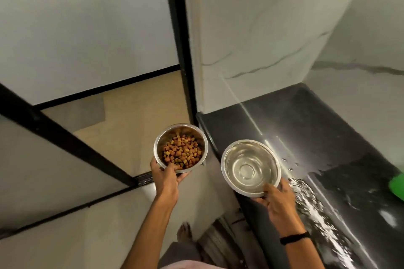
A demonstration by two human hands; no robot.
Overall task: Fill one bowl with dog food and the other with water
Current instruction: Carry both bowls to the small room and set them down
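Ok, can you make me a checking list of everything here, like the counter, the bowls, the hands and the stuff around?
Surface: black stone counter, glossy, with water puddled and splashed along its near part.
Job's things: steel bowl of dog food, kibble covering its bottom; second steel bowl looks to hold clear water, level hard to judge.
Clutter: a green object at the right edge, cut off, cannot tell what it is.
Grippers: left hand grips the kibble bowl's near rim; right hand grips the other bowl's near rim. Both bowls are held up in the air.
Cables: nothing seen.
Surroundings: white marble wall, black-framed glass door, tan floor, black wristband.
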